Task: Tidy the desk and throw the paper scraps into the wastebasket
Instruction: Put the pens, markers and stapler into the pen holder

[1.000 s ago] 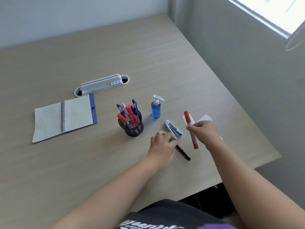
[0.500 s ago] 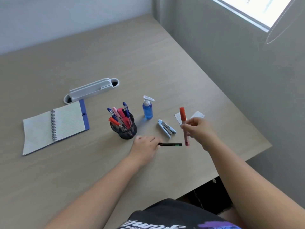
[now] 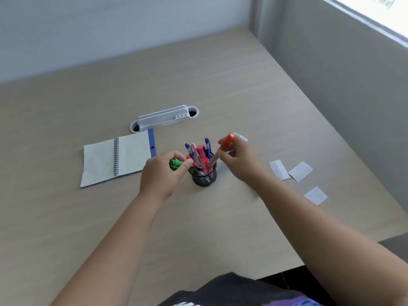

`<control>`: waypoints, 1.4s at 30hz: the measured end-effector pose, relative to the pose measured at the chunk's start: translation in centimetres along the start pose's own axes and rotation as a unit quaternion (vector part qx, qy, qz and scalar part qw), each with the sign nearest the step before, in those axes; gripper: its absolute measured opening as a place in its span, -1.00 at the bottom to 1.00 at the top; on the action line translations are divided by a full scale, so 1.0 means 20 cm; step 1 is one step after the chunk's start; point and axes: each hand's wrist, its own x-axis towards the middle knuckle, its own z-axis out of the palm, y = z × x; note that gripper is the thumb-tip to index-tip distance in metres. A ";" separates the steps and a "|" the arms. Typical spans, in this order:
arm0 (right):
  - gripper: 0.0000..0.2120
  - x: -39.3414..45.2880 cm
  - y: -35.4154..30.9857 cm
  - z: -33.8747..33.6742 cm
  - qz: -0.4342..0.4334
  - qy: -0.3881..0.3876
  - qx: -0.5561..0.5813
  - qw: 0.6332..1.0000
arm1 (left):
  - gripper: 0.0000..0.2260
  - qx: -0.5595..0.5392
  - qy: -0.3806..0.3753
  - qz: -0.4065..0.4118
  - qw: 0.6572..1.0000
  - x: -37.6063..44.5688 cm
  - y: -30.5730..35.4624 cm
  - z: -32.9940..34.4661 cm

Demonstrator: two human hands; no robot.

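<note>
— At mid-desk, what's in the dark mesh pen cup point(image 3: 204, 176)?
— Blue, pink and red pens. The left hand point(image 3: 164, 173) pinches a green-capped pen point(image 3: 176, 163) at its rim; the right hand point(image 3: 239, 161) grips an orange-capped marker point(image 3: 221, 149), tip inside.
— Scraps?
— Three white paper scraps point(image 3: 300, 171) lie right, on the wooden desk point(image 3: 220, 85). Wastebasket unseen; a white nozzle point(image 3: 241, 137) peeks behind the right hand.

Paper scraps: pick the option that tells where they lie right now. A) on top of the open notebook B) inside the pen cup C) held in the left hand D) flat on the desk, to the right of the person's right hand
D: three white paper scraps lie flat on the desk, to the right of the right hand, which holds an orange marker at the pen cup.
</note>
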 end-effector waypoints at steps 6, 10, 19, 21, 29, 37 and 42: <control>-0.73 0.08 0.03 0.11 0.019 -0.039 -0.085 0.995 | -0.75 0.026 -0.057 -0.030 0.998 0.10 -0.02 0.10; -0.56 0.06 0.08 0.10 0.019 -0.051 -0.134 0.989 | -0.69 -0.022 -0.042 -0.094 0.994 0.14 -0.08 0.15; -0.62 -0.03 0.52 -0.07 0.171 0.012 -0.242 0.955 | -0.86 -0.150 -0.071 -0.161 0.973 0.06 -0.23 0.25; -0.49 -0.02 0.56 -0.08 0.200 -0.034 -0.276 0.939 | -0.76 -0.139 -0.104 -0.152 0.973 0.05 -0.22 0.26; -0.52 -0.02 0.57 -0.08 0.285 -0.069 -0.119 0.949 | -0.49 -0.077 -0.154 -0.106 0.979 0.07 -0.22 0.27; -0.76 -0.10 0.26 0.02 0.139 0.011 0.202 0.969 | -0.45 -0.057 -0.157 -0.100 0.981 0.06 -0.22 0.27; -0.74 -0.05 0.13 0.07 0.073 0.064 0.217 0.971 | -0.46 -0.075 -0.157 -0.117 0.978 0.04 -0.21 0.28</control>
